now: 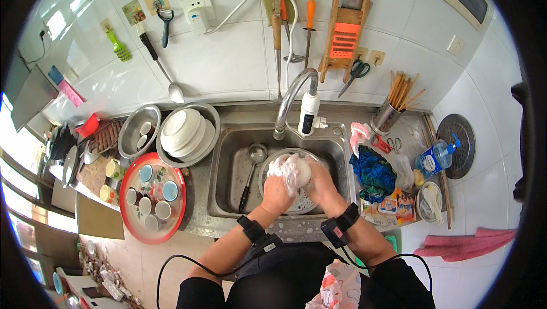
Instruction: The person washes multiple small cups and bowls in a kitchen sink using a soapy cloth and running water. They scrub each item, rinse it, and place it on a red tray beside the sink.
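Both of my hands are over a stainless steel sink (230, 146). Covered in suds, my left hand (275, 191) presses a foamy pinkish cloth (285, 168) against a small white round vessel (303, 171), probably a cup or bowl. My right hand (321, 183) grips that vessel from its right side. Fingers and foam hide much of it. Directly below is a round metal basin (264, 164) holding sudsy water. Left of the basin, a ladle (256, 154) with a black handle lies on the sink floor. The curved faucet (294, 91) stands behind my hands.
On the left are a metal bowl of white dishes (181, 126), another metal bowl (127, 138) with small cups, and a red-rimmed tray (136, 227) bearing several cups. A crumpled blue-green cloth (374, 174), a soap pump bottle (433, 157) and a chopstick holder (383, 117) are on the right.
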A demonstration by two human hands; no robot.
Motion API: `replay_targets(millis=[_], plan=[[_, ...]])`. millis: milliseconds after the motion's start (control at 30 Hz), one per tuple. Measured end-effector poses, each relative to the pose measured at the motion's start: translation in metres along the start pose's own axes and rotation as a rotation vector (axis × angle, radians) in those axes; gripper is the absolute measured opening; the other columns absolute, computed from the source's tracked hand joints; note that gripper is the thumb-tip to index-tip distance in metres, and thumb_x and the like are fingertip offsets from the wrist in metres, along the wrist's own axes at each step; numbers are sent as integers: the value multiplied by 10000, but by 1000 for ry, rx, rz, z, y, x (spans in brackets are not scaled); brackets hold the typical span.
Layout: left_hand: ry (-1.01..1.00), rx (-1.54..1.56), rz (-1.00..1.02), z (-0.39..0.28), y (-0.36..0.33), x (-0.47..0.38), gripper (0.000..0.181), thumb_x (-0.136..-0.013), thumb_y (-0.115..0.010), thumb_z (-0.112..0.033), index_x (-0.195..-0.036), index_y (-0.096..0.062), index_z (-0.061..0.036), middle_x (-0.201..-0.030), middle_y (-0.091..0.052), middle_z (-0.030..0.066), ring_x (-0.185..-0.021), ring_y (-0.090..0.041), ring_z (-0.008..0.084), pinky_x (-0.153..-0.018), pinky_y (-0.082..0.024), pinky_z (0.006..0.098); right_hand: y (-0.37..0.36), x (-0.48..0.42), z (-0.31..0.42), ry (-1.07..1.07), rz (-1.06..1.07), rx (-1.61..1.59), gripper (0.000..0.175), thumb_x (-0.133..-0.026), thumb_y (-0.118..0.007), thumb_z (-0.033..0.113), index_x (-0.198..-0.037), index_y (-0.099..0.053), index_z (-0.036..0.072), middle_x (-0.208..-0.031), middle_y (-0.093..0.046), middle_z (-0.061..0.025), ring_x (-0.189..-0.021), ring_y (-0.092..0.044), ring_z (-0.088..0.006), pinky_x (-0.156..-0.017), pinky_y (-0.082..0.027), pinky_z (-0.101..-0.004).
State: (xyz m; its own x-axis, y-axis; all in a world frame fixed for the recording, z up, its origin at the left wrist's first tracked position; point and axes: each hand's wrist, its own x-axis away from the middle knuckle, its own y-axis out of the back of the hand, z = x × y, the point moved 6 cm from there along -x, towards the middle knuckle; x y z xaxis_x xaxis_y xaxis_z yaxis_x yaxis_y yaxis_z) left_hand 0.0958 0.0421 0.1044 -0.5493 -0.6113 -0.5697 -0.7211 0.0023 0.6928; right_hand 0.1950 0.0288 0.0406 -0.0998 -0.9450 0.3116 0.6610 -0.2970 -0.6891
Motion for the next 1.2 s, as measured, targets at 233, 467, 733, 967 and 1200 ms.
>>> replay_targets(millis=[233, 467, 733, 967, 1200], plan=[[982, 1620, 43, 50, -14, 7, 308, -916, -446, -234, -1133, -494, -21, -995, -591, 96, -893, -574, 183, -765, -472, 293, -3, -5, 0, -64, 97, -240, 260, -926, -431, 271, -1014, -507, 39, -938, -587, -66, -837, -583, -168, -749, -480, -316], [374, 923, 172, 16, 2, 1, 575, -881, -503, -178, -1373, -231, -53, -1336, -372, 106, -1218, -366, 215, -978, -322, 320, -9, 6, 21, 190, 101, 329, 304, -926, -420, 298, -1040, -500, 28, -955, -584, -75, -859, -586, -180, -746, -483, -328], [617, 1355, 211, 22, -12, 9, 463, -886, -508, -222, -1301, -374, -68, -1164, -481, 48, -979, -491, 131, -804, -429, 258, -5, -9, 2, -88, 147, -218, 249, -908, -445, 244, -1024, -535, 42, -964, -592, -86, -882, -585, -188, -789, -476, -309], [313, 697, 192, 22, -8, 0, 467, -808, -608, -178, -1235, -460, -60, -1205, -491, 101, -977, -523, 181, -810, -437, 289, -10, -11, 1, -10, 208, 29, 225, -899, -450, 200, -996, -556, 27, -948, -594, -71, -863, -578, -155, -778, -470, -305], [870, 1328, -53, 46, -34, 10, 300, -903, -473, -266, -1044, -562, -16, -959, -603, 70, -791, -585, 155, -684, -483, 281, -19, 5, 16, 160, 65, 434, 287, -891, -494, 265, -1006, -570, 14, -919, -596, -62, -808, -568, -130, -691, -454, -272]])
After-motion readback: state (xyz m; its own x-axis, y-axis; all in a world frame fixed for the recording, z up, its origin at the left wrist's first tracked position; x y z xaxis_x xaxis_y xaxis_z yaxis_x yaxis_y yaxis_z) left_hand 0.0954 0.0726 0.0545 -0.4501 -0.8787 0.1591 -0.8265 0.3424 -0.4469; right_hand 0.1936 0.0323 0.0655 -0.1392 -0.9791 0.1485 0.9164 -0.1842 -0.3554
